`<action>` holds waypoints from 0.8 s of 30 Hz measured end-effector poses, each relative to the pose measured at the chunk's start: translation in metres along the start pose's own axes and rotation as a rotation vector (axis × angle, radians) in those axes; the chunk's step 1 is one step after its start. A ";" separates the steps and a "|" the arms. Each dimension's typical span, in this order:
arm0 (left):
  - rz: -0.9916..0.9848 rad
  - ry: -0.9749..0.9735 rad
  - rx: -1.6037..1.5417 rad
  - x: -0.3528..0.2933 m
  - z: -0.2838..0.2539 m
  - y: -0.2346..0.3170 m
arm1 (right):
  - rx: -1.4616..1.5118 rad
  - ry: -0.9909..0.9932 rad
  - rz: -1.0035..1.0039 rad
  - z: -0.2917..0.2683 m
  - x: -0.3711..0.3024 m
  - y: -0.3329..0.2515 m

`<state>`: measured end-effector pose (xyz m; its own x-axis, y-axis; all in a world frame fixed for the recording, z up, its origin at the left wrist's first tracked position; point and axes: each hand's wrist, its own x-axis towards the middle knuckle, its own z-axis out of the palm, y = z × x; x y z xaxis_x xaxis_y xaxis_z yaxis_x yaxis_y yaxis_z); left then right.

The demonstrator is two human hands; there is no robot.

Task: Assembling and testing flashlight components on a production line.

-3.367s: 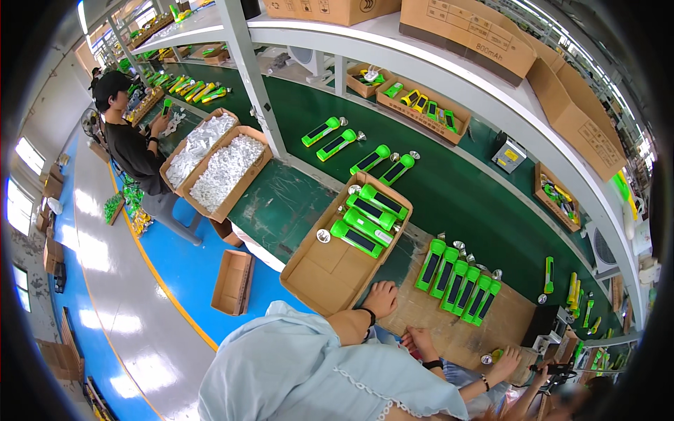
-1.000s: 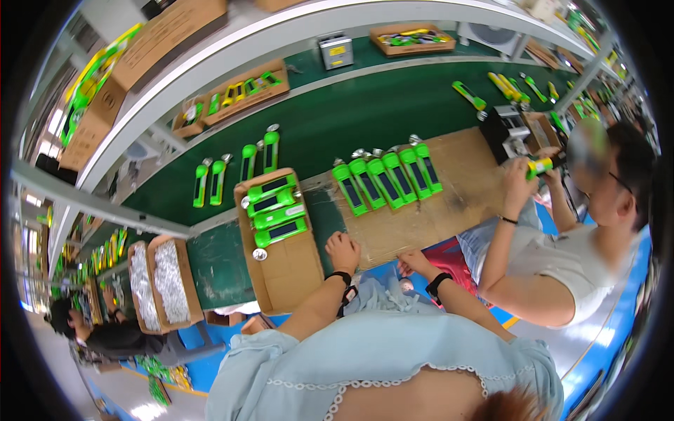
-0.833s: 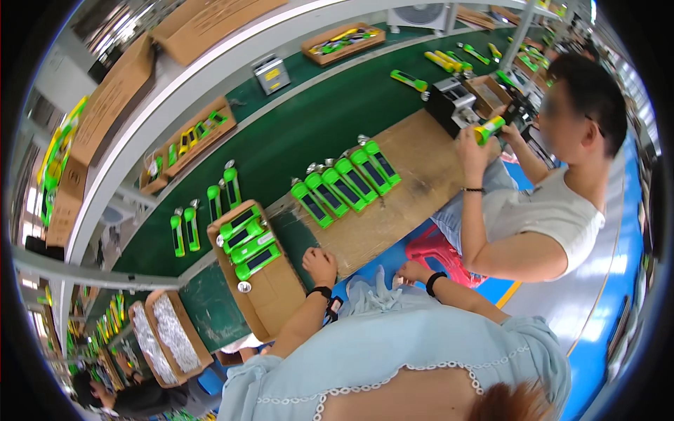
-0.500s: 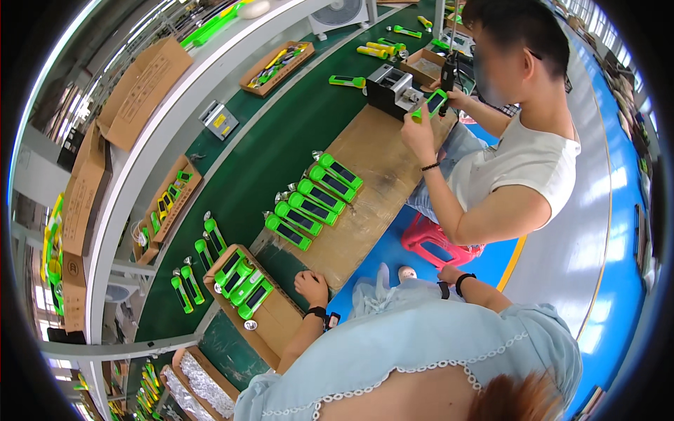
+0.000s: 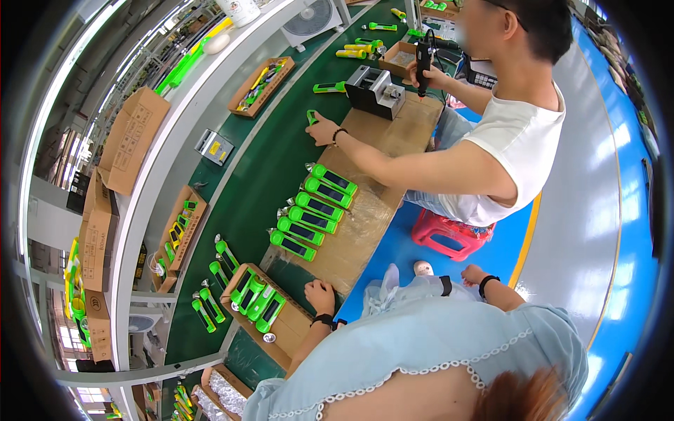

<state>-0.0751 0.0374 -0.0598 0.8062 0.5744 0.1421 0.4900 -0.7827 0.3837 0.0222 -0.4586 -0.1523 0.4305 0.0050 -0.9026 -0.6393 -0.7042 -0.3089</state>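
Observation:
My left hand (image 5: 321, 297) rests at the edge of the bench beside a cardboard sheet (image 5: 365, 224), its fingers curled in and nothing seen in them. Nearest to it is an open cardboard box (image 5: 289, 335) holding several green solar flashlights (image 5: 270, 312). Over the blue floor, to the right of my lap, my right hand (image 5: 474, 275) is loosely closed, with no object visible in it. On the cardboard sheet lies a row of green flashlights (image 5: 316, 212) with dark panels, their silvery heads toward the far left.
A co-worker (image 5: 505, 154) sits on a red stool (image 5: 449, 235), one hand on a black electric screwdriver (image 5: 423, 63), the other on a green flashlight part (image 5: 312, 118). A metal fixture (image 5: 375, 91) stands on the bench. Shelving (image 5: 133, 231) with cartons runs along the left.
The co-worker's left hand has moved from the screwdriver out over the green bench with a green part. My view has shifted slightly; my hands stay closed and near where they were.

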 end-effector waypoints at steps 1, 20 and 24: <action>-0.003 0.001 0.002 -0.001 0.000 0.001 | -0.004 0.010 0.025 -0.001 0.002 0.005; -0.034 0.021 0.062 0.000 -0.002 0.008 | -0.436 -0.100 -0.453 0.056 0.052 -0.093; -0.042 0.044 0.062 -0.001 -0.001 0.005 | -0.639 -0.069 -0.674 0.055 0.094 -0.058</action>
<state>-0.0738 0.0336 -0.0571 0.7697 0.6161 0.1674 0.5440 -0.7701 0.3333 0.0650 -0.3787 -0.2360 0.5318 0.5827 -0.6145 0.2129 -0.7943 -0.5690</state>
